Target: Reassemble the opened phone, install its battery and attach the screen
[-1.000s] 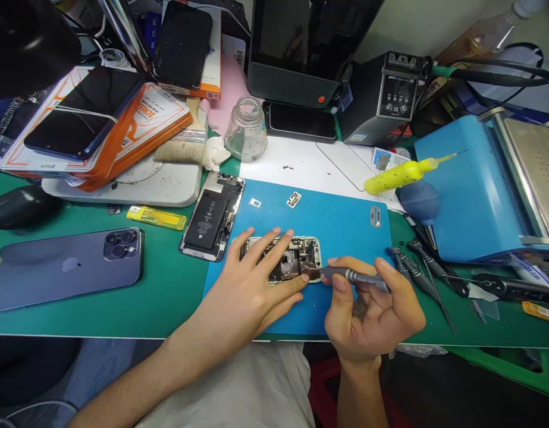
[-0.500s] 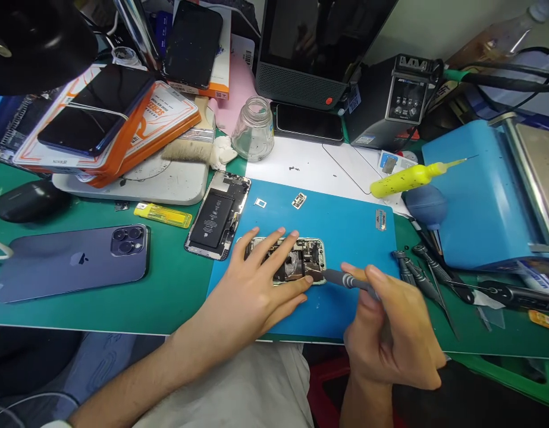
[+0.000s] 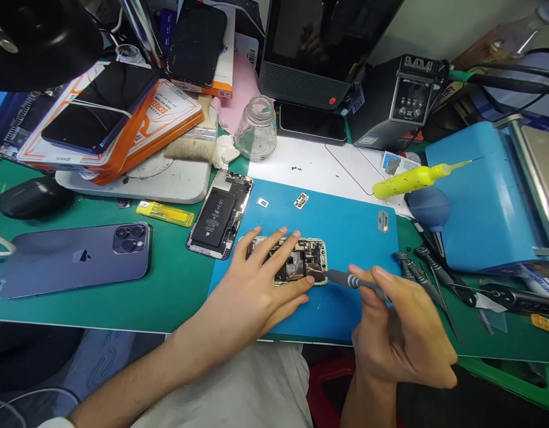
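An opened phone body [image 3: 306,259] with bare circuitry lies on a blue mat [image 3: 345,232]. My left hand [image 3: 251,291] rests flat on its left part, fingers spread, holding it down. My right hand [image 3: 401,333] is closed round a grey screwdriver [image 3: 350,279], whose tip touches the phone's lower right corner. A detached screen assembly with battery [image 3: 218,215] lies just left of the mat. Two small metal shields [image 3: 301,200] lie on the mat above the phone.
A purple phone [image 3: 73,258] lies face down at the left on the green mat. Tweezers and tools [image 3: 428,279] lie at the right beside a blue machine [image 3: 483,190]. A yellow glue bottle [image 3: 412,179], glass jar [image 3: 256,128], stacked orange boxes [image 3: 118,125] and a soldering station [image 3: 403,95] crowd the back.
My right hand has turned over from palm-up to knuckles-up and shifted slightly right, still holding the screwdriver at the phone's corner. My left hand stays on the phone.
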### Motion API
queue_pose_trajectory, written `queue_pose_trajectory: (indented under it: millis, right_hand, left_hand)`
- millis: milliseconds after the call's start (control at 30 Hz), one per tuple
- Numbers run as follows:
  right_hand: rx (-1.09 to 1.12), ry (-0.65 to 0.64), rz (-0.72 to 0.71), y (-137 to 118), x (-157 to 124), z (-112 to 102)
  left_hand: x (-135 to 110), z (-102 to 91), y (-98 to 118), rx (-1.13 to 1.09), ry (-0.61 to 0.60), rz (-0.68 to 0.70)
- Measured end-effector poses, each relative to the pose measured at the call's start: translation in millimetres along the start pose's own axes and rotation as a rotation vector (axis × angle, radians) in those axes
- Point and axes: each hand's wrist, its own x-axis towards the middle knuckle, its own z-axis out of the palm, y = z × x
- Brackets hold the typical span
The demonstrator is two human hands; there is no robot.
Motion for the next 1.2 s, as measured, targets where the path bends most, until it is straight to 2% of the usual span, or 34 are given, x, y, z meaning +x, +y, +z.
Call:
queue_pose_trajectory:
  millis: [233,467,533,633,700,767,967,1067,1200]
  right_hand:
    - [0.033,-0.001,0.002,5.5,-0.9,-0.2]
    - [0.231,-0.135,0.109,-0.9,-4.9,3.4]
    - [0.236,-0.072,0.226,-5.6,-1.6,2.9]
    - [0.270,0.182,0.545,-8.5,10.9,0.7]
    - [0.309,0.224,0.720,-6.2,20.1,-0.8]
    - [0.334,0.123,0.794,-2.1,25.9,-1.1]
    - [0.371,-0.120,0.882,2.9,22.4,5.6]
    - [0.383,-0.190,0.884,2.7,20.3,9.4]
    - [0.397,-0.223,0.876,3.7,20.4,11.6]
  left_hand:
    - [2.0,-0.2,0.9,-0.001,-0.003,-0.006]
    - [-0.9,0.9,1.2,-0.005,0.005,0.002]
    - [-1.8,1.6,1.4,-0.004,0.009,0.007]
    - [-2.3,2.6,2.0,-0.001,0.012,0.018]
    - [-2.4,3.3,2.8,0.006,0.008,0.022]
    - [-2.7,4.4,3.6,0.028,0.003,0.026]
    - [-1.4,12.9,4.7,0.098,0.049,0.015]
    - [0.1,14.9,4.4,0.090,0.069,0.001]
    - [0.2,12.8,4.5,0.081,0.061,0.001]
